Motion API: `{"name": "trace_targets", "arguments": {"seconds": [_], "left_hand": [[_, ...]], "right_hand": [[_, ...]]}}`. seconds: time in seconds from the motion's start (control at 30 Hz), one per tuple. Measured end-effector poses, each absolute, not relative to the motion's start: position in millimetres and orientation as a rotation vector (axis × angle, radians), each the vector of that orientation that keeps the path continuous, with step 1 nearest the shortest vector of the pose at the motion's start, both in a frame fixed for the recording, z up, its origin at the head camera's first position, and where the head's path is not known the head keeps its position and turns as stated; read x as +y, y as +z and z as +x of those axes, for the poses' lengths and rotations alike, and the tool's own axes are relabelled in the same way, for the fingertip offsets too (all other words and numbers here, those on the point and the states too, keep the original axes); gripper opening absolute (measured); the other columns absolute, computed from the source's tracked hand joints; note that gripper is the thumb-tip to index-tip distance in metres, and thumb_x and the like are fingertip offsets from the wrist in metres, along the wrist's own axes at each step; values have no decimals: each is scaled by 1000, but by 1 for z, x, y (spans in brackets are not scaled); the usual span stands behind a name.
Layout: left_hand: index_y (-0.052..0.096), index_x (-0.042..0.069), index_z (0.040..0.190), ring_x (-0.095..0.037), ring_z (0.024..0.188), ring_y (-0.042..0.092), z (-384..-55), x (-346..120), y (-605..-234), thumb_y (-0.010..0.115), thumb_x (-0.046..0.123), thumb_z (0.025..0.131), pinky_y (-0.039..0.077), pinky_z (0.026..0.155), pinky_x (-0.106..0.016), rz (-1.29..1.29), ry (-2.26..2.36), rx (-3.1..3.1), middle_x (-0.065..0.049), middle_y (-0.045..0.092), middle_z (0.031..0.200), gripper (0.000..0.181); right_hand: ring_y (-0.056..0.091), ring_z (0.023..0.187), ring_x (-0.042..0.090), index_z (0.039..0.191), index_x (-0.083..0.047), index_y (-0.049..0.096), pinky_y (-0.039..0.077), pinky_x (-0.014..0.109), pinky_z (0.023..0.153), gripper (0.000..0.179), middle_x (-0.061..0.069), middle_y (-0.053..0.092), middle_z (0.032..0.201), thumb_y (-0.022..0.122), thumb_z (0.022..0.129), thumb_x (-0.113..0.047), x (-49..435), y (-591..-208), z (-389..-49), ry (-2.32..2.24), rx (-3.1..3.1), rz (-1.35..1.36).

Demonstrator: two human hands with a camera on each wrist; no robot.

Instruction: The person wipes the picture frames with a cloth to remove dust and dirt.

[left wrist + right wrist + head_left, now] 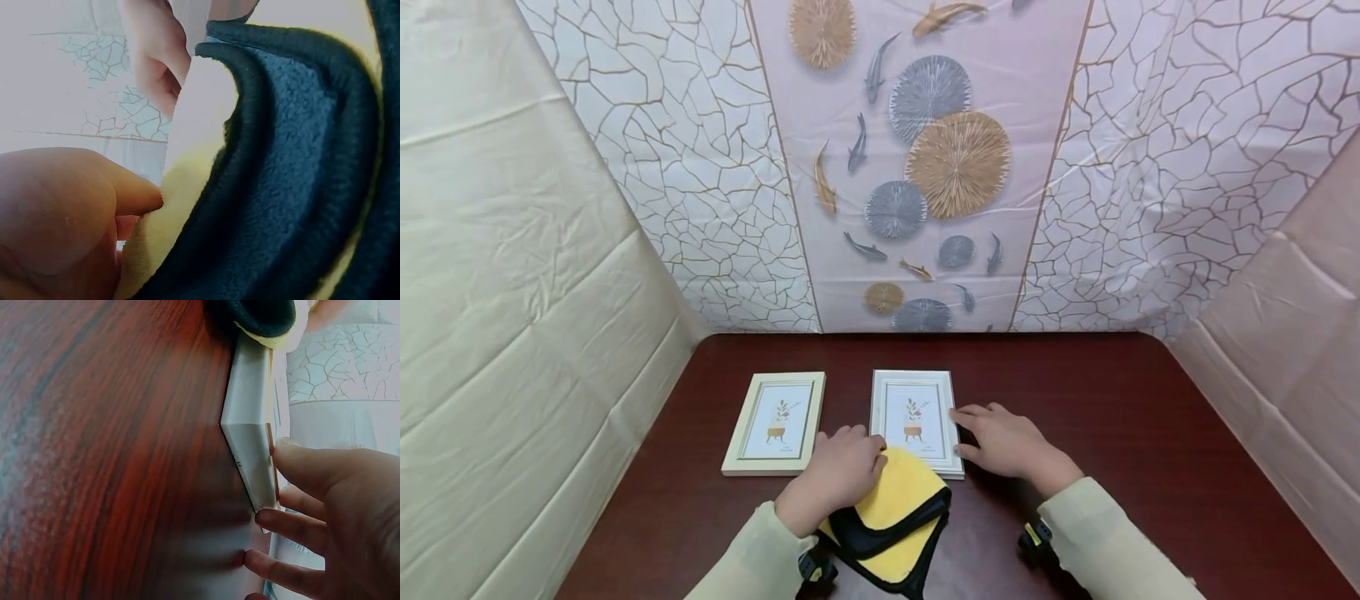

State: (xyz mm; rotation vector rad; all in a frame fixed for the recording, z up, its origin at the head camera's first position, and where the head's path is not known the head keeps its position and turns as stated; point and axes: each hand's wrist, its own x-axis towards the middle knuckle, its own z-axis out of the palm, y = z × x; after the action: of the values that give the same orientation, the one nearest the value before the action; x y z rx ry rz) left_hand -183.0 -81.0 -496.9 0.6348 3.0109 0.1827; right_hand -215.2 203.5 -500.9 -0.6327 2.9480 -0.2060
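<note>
My left hand (842, 471) grips a folded yellow cloth with black edging (898, 492), which covers the lower left corner of a white picture frame (957, 433). Seen from the left wrist, the thumb (134, 192) presses on the yellow fabric, with the other fingertips hidden behind it. The frame lies flat, its picture of a plant in an orange pot facing up. At its right edge rests my right hand (1011, 442), fingers spread. Its thumb (306, 464) touches the frame's upper edge in the right wrist view, and other fingertips lie along the side.
A cream picture frame (741, 425) with a similar plant picture lies to the left, close to my left hand. Both frames are on a dark red-brown table (1112, 392). Behind its far edge hangs a patterned curtain (917, 275), and pale padded walls (535, 333) flank the sides.
</note>
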Motion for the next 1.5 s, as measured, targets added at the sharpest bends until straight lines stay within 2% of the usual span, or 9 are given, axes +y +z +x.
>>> {"name": "trace_targets", "arguments": {"seconds": [0.33, 0.47, 0.67, 0.83, 0.93, 1.13, 1.33, 1.4, 1.5], "left_hand": [[79, 19, 108, -19, 79, 51, -176, -78, -495, 65, 32, 112, 44, 78, -50, 649, 255, 3004, 1, 60, 89, 20], [79, 18, 108, -19, 81, 53, -177, -73, -497, 64, 33, 112, 45, 80, -52, 649, 258, 2996, 1, 61, 90, 22], [80, 18, 113, -19, 82, 54, -177, -61, -499, 63, 34, 112, 45, 78, -50, 659, 248, 2984, 1, 63, 91, 24], [79, 15, 122, -23, 93, 64, -172, -51, -503, 63, 34, 112, 54, 79, -53, 691, 256, 2978, -4, 68, 103, 27], [78, 12, 125, -24, 94, 65, -170, -49, -506, 63, 32, 112, 57, 77, -48, 703, 308, 2969, -6, 67, 104, 28], [75, 9, 136, -21, 99, 67, -169, -59, -506, 64, 33, 112, 57, 85, -38, 727, 407, 2917, -7, 71, 113, 35], [70, 15, 144, -23, 115, 72, -166, -81, -500, 67, 39, 111, 58, 95, -44, 736, 486, 2828, -6, 74, 130, 41], [69, 17, 143, -22, 114, 72, -164, -87, -499, 68, 41, 110, 58, 95, -44, 753, 505, 2807, -6, 74, 129, 42], [66, 17, 141, -16, 101, 71, -159, -95, -498, 70, 43, 108, 57, 86, -41, 768, 531, 2765, -5, 75, 119, 42]], "right_hand": [[58, 137, 40, 161, -16, 59, 58, 60, 92, 61, 12, 59, 157, 75, 106, -40, 204, -500, -218, -219, 2940, -645], [58, 137, 40, 161, -16, 59, 58, 59, 91, 62, 12, 59, 158, 75, 106, -39, 205, -502, -218, -223, 2945, -645], [59, 135, 39, 161, -16, 59, 59, 58, 92, 61, 12, 60, 156, 74, 106, -41, 205, -504, -218, -228, 2957, -662], [59, 134, 38, 160, -16, 60, 59, 57, 92, 61, 12, 60, 156, 74, 106, -41, 205, -505, -218, -226, 2961, -671], [59, 135, 38, 160, -16, 60, 59, 57, 92, 61, 12, 60, 156, 74, 107, -41, 206, -505, -219, -225, 2955, -665], [59, 135, 39, 160, -16, 60, 58, 59, 93, 62, 12, 60, 156, 75, 106, -40, 203, -504, -219, -228, 2950, -653], [58, 138, 39, 161, -17, 60, 57, 60, 95, 63, 13, 60, 155, 75, 105, -42, 203, -503, -220, -255, 2938, -634], [58, 139, 39, 160, -18, 60, 57, 60, 95, 63, 13, 61, 154, 76, 104, -43, 205, -503, -220, -266, 2942, -628], [59, 138, 38, 160, -20, 61, 58, 60, 93, 63, 12, 63, 152, 77, 103, -44, 209, -505, -220, -287, 2956, -619]]}}
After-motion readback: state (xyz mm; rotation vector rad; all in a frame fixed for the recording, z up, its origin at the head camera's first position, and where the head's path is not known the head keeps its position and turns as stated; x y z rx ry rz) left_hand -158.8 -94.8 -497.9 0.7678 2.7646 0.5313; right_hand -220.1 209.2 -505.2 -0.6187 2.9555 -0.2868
